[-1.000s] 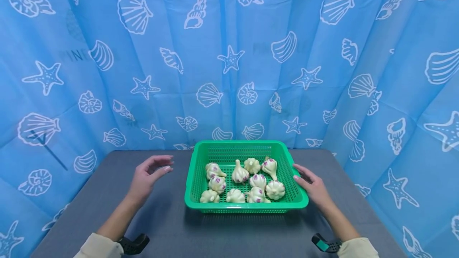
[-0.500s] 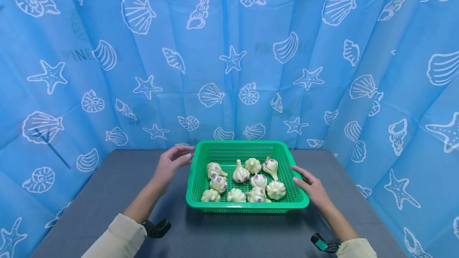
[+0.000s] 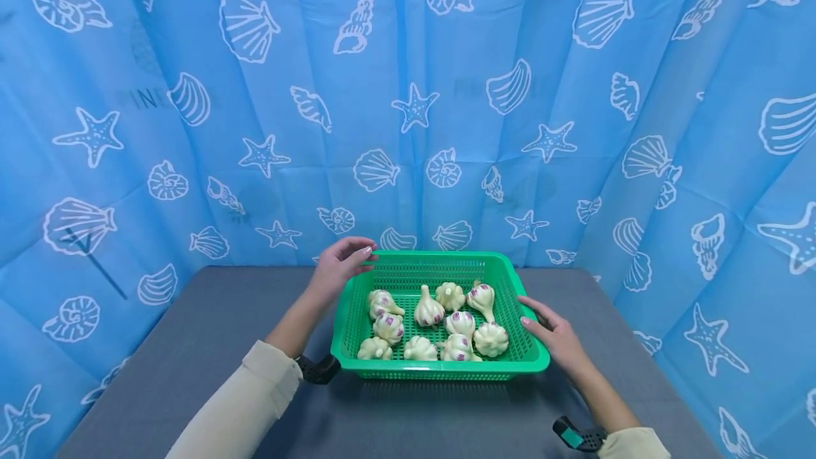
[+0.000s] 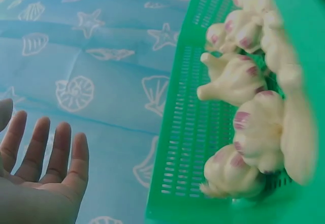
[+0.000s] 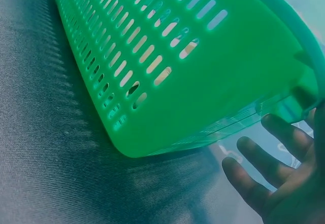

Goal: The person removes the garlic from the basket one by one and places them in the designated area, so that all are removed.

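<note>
A green perforated basket stands on the gray desk, white, purple-streaked garlic bulbs spread over its bottom. The left hand's grip, fingers loose and holding nothing, has moved from beside the basket to its far left corner; the bulbs stay put. The right hand's grip remains at the basket's right side, fingers extended, unclenched.

You are facing a dark grey table, its surface showing a fine, fabric-like grain in the right wrist view. Directly on it a green perforated basket is sitting upright, its long sides running left to right, near the far edge. A shadow is falling along its near side.
</note>
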Demonstrator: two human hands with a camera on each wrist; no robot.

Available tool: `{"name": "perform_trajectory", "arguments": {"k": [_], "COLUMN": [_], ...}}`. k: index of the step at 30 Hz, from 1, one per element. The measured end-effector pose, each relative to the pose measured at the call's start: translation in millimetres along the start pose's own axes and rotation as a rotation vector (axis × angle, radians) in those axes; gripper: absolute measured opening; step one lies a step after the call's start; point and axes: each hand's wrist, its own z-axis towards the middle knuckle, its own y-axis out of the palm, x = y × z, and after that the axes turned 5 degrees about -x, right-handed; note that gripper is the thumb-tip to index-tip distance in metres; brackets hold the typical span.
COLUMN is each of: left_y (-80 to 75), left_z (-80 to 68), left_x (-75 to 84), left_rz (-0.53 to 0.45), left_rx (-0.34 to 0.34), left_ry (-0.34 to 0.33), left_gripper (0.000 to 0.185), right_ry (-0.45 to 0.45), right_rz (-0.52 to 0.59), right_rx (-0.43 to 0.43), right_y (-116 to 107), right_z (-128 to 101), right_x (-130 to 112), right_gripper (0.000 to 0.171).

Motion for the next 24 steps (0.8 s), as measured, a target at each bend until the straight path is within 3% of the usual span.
{"name": "perform_trajectory", "arguments": {"k": [7, 11, 14, 17, 20, 24], "left_y": [5.5, 5.7, 7.8, 15.2, 25.1, 34.0], "left_z": [27.8, 40.6, 47.3, 52.0, 58.2, 66.7], "left_x": [-8.0, -11.1, -12.6, -11.5, -15.2, -30.3], "left_rz": [-0.026, -0.012, 0.02, 0.084, 0.167, 0.254], "left_rx": [0.035, 0.071, 0.06, -0.015, -0.132, -0.263], "left_ry": [-0.07, -0.081, -0.077, -0.062, -0.063, -0.101], "left_gripper": [0.034, 0.029, 0.029, 0.03, 0.031, 0.033], "right_ry": [0.0, 0.008, -0.005, -0.013, -0.003, 0.002], "right_rz": [-0.016, -0.02, -0.027, -0.026, -0.018, -0.013], "right_rx": [0.002, -0.011, -0.016, -0.019, -0.013, -0.007], "right_y": [-1, 1, 1, 1, 1, 2], "right_z": [0, 1, 1, 1, 1, 1], "right_x": [0, 1, 0, 0, -1, -1], "right_gripper": [0.052, 0.052, 0.052, 0.052, 0.052, 0.053]}}
